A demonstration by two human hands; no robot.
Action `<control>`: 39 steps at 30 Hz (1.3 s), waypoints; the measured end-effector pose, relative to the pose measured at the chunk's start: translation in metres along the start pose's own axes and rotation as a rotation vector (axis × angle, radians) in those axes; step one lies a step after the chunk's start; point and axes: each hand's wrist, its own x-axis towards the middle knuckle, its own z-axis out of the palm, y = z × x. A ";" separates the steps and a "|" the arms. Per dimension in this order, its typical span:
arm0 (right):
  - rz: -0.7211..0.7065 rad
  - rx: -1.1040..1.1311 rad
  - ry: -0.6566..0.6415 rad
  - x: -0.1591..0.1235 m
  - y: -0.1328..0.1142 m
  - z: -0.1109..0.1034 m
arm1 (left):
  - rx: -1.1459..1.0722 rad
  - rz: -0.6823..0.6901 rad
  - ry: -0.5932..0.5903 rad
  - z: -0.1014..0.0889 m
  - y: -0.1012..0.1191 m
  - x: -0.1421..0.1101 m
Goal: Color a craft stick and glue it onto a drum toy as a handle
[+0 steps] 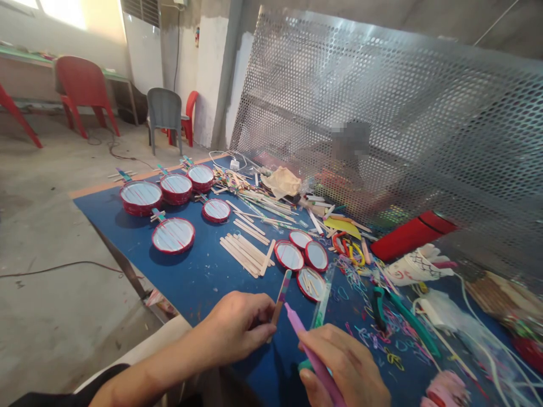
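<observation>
Over the blue bench [199, 282] in front of me, right hand [345, 362] and left hand [244, 328] have their fingers pinching, respectively, a lilac pen [314, 356] and, just by its tip, a slim tilted stick [281, 298], teal and purple up top, brownish below.

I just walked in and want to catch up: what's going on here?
A person sits at a blue table, the left hand holding a wooden stick coloured purple and teal towards its top. The right hand holds a purple marker, its tip at or very near the stick; contact is unclear. Beyond lie plain sticks, four red-rimmed discs without necks, and five red-rimmed round pieces with stick necks.
</observation>
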 end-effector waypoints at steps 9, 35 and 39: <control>0.021 0.036 -0.003 0.003 -0.004 0.002 | 0.004 0.023 -0.004 0.000 0.000 0.000; -0.020 0.010 0.059 0.005 -0.003 0.008 | 0.055 0.039 0.006 0.001 -0.003 -0.001; -0.012 0.003 0.028 0.005 -0.002 0.005 | 0.045 0.039 0.006 0.001 0.000 -0.002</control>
